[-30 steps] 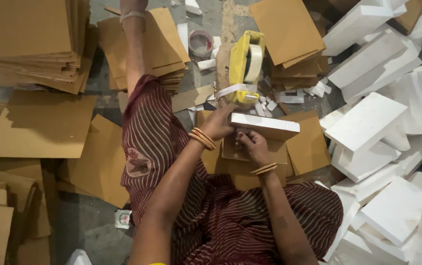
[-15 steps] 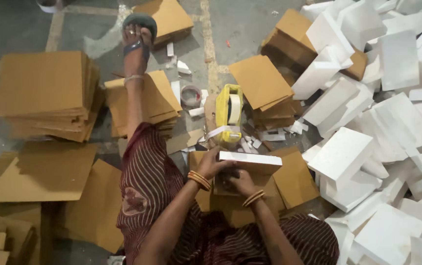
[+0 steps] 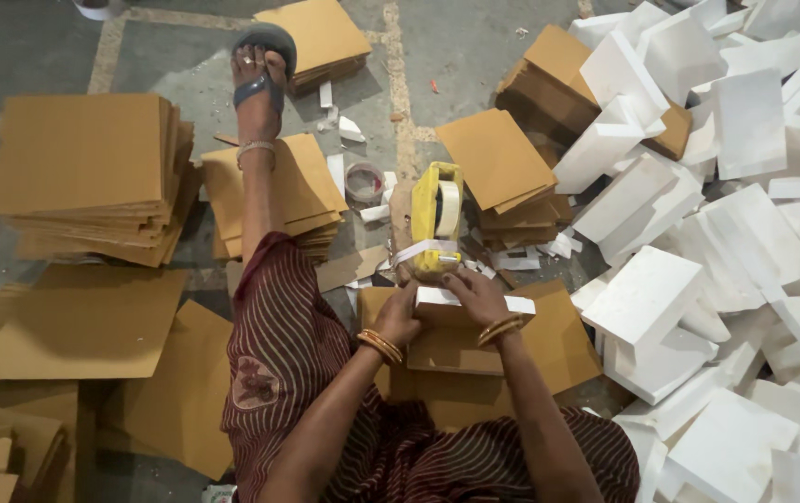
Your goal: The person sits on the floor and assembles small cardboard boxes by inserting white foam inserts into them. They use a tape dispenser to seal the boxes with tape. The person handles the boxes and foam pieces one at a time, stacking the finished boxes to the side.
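Observation:
I sit on the floor with a white foam block on a brown cardboard sheet in front of me. My left hand grips the block's left end. My right hand rests on top of the block near its middle. Just beyond the block stands a yellow tape dispenser with a strip of white tape hanging from it toward the block. Gold bangles are on both wrists.
A heap of white foam blocks fills the right side. Stacks of brown cardboard sheets lie at left, more stacks behind the dispenser. My left leg and sandalled foot stretch over a cardboard stack. A tape roll lies on the floor.
The view has tilted up, showing more floor ahead. My hands stay on the foam block, the right hand shifting onto its top, close to the dispenser.

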